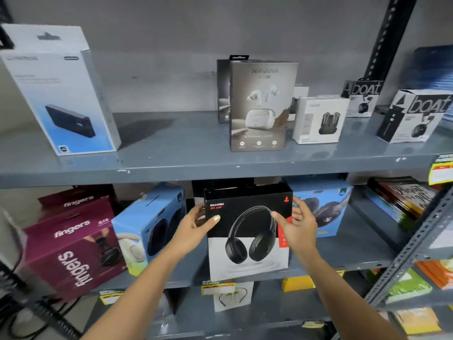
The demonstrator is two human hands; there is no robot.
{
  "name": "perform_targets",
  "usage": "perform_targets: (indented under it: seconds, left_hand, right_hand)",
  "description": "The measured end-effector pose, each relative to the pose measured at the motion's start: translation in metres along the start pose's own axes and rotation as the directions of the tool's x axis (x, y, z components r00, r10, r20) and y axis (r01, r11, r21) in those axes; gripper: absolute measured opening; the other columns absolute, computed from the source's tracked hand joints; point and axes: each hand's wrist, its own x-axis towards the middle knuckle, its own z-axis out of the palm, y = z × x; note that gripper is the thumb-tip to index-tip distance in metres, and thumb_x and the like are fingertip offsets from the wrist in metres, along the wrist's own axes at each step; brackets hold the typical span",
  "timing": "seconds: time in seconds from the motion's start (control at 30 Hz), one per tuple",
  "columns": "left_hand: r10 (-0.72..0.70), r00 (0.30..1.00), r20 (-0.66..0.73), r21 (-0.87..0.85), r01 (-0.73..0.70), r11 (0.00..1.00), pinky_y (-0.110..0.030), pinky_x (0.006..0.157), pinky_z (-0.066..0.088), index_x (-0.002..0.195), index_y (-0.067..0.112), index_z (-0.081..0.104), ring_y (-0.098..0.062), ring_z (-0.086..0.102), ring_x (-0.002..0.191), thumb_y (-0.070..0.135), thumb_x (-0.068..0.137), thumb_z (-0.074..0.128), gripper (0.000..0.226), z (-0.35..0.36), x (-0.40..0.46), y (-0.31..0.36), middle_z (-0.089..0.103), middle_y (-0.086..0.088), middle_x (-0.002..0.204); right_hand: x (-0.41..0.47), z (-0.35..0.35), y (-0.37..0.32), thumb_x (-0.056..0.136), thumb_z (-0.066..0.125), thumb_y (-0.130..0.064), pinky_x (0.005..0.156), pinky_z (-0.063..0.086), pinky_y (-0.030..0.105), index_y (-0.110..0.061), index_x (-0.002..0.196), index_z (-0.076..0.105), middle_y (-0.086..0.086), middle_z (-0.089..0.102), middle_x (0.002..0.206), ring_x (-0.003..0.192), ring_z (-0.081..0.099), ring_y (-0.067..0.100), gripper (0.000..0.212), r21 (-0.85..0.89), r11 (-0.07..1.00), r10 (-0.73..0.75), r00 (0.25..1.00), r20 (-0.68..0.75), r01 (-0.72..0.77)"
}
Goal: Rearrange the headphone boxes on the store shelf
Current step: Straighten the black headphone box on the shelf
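Both hands, left hand (196,225) and right hand (297,227), grip the black headphone box (247,231) by its side edges at the middle shelf (355,246). It looks light, stiff cardboard, perhaps slick; side edges suit holding.

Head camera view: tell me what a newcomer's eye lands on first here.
First, the black-and-white Rockerz headphone box, centre of the middle shelf, held at its sides by the left hand and right hand. Next, the maroon Fingers headphone boxes tilted at the left of that shelf. Above, the tall grey Nirvana earbud box stands mid-shelf, with a white-and-blue power bank box leaning far left.
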Motion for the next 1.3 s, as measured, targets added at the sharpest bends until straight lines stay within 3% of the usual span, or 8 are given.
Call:
perform_targets:
  seconds: [0.13, 0.27, 0.47, 0.57, 0.73, 0.93, 1.13, 1.3]
  left_hand:
    - [-0.053, 0.998, 0.025, 0.058, 0.052, 0.997, -0.013, 0.084, 0.053, 0.127, 0.029, 0.045, 0.002, 0.061, 0.108, 0.020, 0.088, 0.072, 0.048, -0.025, 0.009, -0.003, 0.059, 0.012, 0.124]
    - [-0.056, 0.991, -0.121, 0.184, 0.078, 0.980, -0.041, 0.104, 0.048, 0.135, 0.007, 0.046, -0.024, 0.062, 0.119, 0.012, 0.083, 0.078, 0.061, -0.025, 0.026, -0.004, 0.064, -0.010, 0.129]
    - [0.028, 0.937, -0.349, 0.321, 0.091, 0.943, -0.039, 0.102, 0.049, 0.137, 0.006, 0.050, -0.031, 0.064, 0.116, 0.003, 0.085, 0.072, 0.057, -0.010, 0.042, -0.009, 0.069, -0.015, 0.121]
    - [0.091, 0.905, -0.416, 0.372, 0.077, 0.925, -0.041, 0.093, 0.053, 0.128, 0.007, 0.057, -0.035, 0.067, 0.106, -0.003, 0.087, 0.064, 0.043, -0.005, 0.039, -0.007, 0.072, -0.016, 0.111]
    - [0.232, 0.894, -0.382, 0.429, -0.050, 0.902, -0.041, 0.099, 0.053, 0.136, 0.009, 0.055, -0.028, 0.066, 0.113, -0.003, 0.088, 0.062, 0.049, -0.006, 0.007, 0.000, 0.069, -0.011, 0.123]
    - [0.583, 0.686, -0.435, 0.779, -0.038, 0.626, -0.031, 0.068, 0.053, 0.097, 0.023, 0.077, -0.023, 0.068, 0.095, 0.032, 0.086, 0.068, 0.017, -0.055, -0.051, -0.002, 0.072, 0.008, 0.112]
    - [0.379, 0.749, -0.543, 0.767, 0.258, 0.587, -0.053, 0.101, 0.036, 0.126, 0.018, 0.063, -0.037, 0.042, 0.131, 0.052, 0.082, 0.071, 0.056, -0.106, -0.066, -0.032, 0.046, -0.012, 0.146]
    - [0.325, 0.776, -0.541, 0.719, 0.226, 0.657, -0.052, 0.096, 0.044, 0.131, 0.021, 0.053, -0.034, 0.050, 0.123, 0.060, 0.082, 0.066, 0.064, -0.110, -0.065, -0.045, 0.040, -0.009, 0.144]
  right_hand:
    - [0.001, 0.032, -0.006, 0.075, 0.086, -0.015, 0.074, 0.043, 0.001, -0.010, 0.140, 0.054, -0.021, 0.057, 0.093, 0.079, 0.060, -0.012, 0.073, -0.038, 0.999, 0.013, 1.000, 0.020, -0.012]
    - [0.003, 0.060, -0.012, 0.076, 0.085, -0.014, 0.085, 0.049, 0.027, -0.010, 0.134, 0.057, -0.012, 0.059, 0.090, 0.077, 0.060, 0.013, 0.065, -0.130, 0.991, -0.007, 1.000, -0.009, 0.006]
    - [0.014, 0.088, -0.005, 0.080, 0.078, -0.003, 0.087, 0.056, 0.049, -0.009, 0.134, 0.051, -0.006, 0.052, 0.069, 0.066, 0.055, 0.018, 0.061, -0.204, 0.978, 0.034, 0.999, 0.002, -0.033]
    - [0.014, 0.091, 0.005, 0.081, 0.075, 0.001, 0.095, 0.051, 0.039, -0.010, 0.145, 0.038, 0.006, 0.060, 0.089, 0.094, 0.064, 0.033, 0.075, -0.236, 0.971, 0.052, 0.996, 0.070, -0.035]
    - [-0.004, 0.093, 0.029, 0.084, 0.076, -0.009, 0.115, 0.035, 0.045, -0.006, 0.156, 0.020, 0.021, 0.043, 0.152, 0.140, 0.042, 0.038, 0.092, -0.305, 0.941, 0.188, 0.976, 0.106, -0.148]
    - [-0.047, 0.101, 0.072, 0.091, 0.066, -0.022, 0.111, 0.040, 0.040, 0.004, 0.134, 0.055, 0.025, 0.052, 0.141, 0.134, 0.047, 0.037, 0.051, -0.569, 0.783, 0.486, 0.817, 0.310, -0.250]
    - [-0.072, 0.116, 0.083, 0.094, 0.059, -0.035, 0.118, 0.031, 0.037, -0.010, 0.140, 0.053, 0.014, 0.047, 0.148, 0.140, 0.038, 0.030, 0.053, -0.753, 0.656, 0.445, 0.781, 0.439, 0.049]
    - [-0.078, 0.127, 0.078, 0.094, 0.058, -0.037, 0.119, 0.028, 0.037, -0.009, 0.143, 0.047, 0.017, 0.042, 0.147, 0.141, 0.035, 0.033, 0.058, -0.793, 0.599, 0.443, 0.778, 0.445, 0.112]
